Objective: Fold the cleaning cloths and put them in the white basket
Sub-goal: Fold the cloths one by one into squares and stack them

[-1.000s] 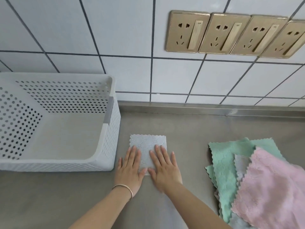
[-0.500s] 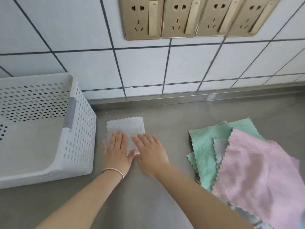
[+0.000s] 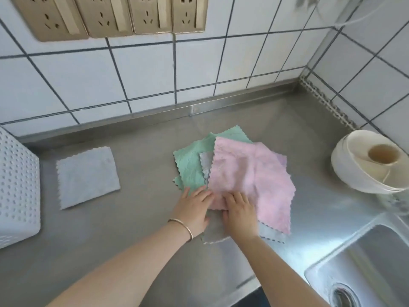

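Both hands have left the folded blue cloth (image 3: 87,176) and gone to the pile of cloths on their right. The left hand (image 3: 194,209) and right hand (image 3: 240,214) sit side by side on the near corner of the pink cloth (image 3: 250,180), fingers bent down on it. It looks like they are pinching that corner to pull the top cloth off the pile for folding. The pink cloth lies flat and turned like a diamond, one corner pointing at the person. Green cloths (image 3: 192,162) and gray ones peek out under it. The folded blue cloth lies flat on the bench (image 3: 143,218), well to the left of the hands, just beside the white basket (image 3: 17,187), not yet in it.
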Available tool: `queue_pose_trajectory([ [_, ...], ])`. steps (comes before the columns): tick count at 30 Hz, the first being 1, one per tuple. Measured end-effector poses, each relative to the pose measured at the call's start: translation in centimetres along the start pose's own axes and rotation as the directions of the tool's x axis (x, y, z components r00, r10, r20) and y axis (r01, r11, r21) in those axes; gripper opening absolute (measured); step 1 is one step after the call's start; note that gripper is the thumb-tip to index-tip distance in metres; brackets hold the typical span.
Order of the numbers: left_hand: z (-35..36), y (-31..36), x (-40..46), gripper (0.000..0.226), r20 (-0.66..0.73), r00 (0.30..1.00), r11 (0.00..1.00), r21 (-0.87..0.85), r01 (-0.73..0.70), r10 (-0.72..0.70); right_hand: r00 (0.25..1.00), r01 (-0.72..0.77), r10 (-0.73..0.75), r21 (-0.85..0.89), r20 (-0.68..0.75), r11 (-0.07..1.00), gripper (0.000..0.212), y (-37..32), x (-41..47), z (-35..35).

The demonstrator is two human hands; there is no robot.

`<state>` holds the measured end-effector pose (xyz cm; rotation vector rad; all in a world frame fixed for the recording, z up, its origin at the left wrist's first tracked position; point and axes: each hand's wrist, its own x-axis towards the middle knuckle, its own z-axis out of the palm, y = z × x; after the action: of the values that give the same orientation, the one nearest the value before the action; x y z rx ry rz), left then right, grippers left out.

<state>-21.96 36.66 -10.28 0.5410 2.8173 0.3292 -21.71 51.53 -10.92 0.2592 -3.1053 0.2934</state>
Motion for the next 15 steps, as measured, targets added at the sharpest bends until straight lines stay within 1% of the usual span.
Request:
queue_pose_trajectory([
  [1,0.3,0.8,0.4,0.061,-0.019,1.0,1.0,-0.003,0.006,-0.006,1.0,-0.017,0.018,0.026,-0.019,1.0,0.032,0.2,0.1,-0.3],
  [2,0.5,1.5,0.9,0.055,-0.048,0.999,0.999,-0.044,0.01,-0.012,0.999,-0.03,0.032,0.047,-0.044,0.998,0.029,0.5,0.2,-0.6],
  [3,0.2,2.1,1.3,0.044,-0.088,0.996,0.996,-0.085,-0.001,-0.007,0.997,-0.036,0.041,0.06,-0.072,0.998,0.026,0.7,0.3,-0.8],
  [4,-0.1,2.5,1.9,0.033,-0.17,0.986,0.995,-0.102,-0.022,0.004,0.995,-0.043,0.049,0.062,-0.093,0.997,0.024,1.0,0.5,-1.2],
  [5,-0.5,2.7,2.5,0.028,-0.264,0.965,0.993,-0.11,-0.029,-0.002,0.993,-0.051,0.056,0.051,-0.101,0.997,0.022,1.4,0.7,-1.8],
  [6,-1.0,2.8,3.1,0.026,-0.333,0.943,0.991,-0.129,-0.022,-0.022,0.993,-0.056,0.058,0.019,-0.102,0.998,0.019,2.0,0.8,-2.2],
  [8,-2.9,3.0,3.8,0.017,-0.386,0.915,0.977,-0.213,0.031,-0.113,0.996,-0.057,0.053,-0.07,-0.067,0.996,0.013,3.4,1.3,-3.5],
  [9,-3.9,3.3,4.0,0.013,-0.407,0.899,0.964,-0.262,0.055,-0.161,0.996,-0.083,0.079,-0.084,-0.046,0.993,0.018,4.3,1.5,-4.2],
  [10,-4.8,3.4,4.2,0.011,-0.423,0.883,0.95,-0.304,0.071,-0.201,0.99,-0.137,0.135,-0.058,-0.033,0.989,0.026,5.1,1.8,-5.2],
  [12,-6.9,3.0,4.4,0.016,-0.462,0.854,0.94,-0.329,0.087,-0.24,0.971,-0.218,0.22,0.029,-0.093,0.976,0.039,6.3,2.8,-7.8],
  [13,-7.9,2.6,4.5,0.019,-0.479,0.836,0.928,-0.36,0.093,-0.269,0.968,-0.202,0.209,0.067,-0.138,0.977,0.041,6.6,3.5,-9.0],
  [15,-10.6,1.9,4.3,0.022,-0.51,0.793,0.9,-0.423,0.106,-0.333,0.952,-0.134,0.156,0.099,-0.262,0.986,0.033,6.5,5.1,-12.2],
])
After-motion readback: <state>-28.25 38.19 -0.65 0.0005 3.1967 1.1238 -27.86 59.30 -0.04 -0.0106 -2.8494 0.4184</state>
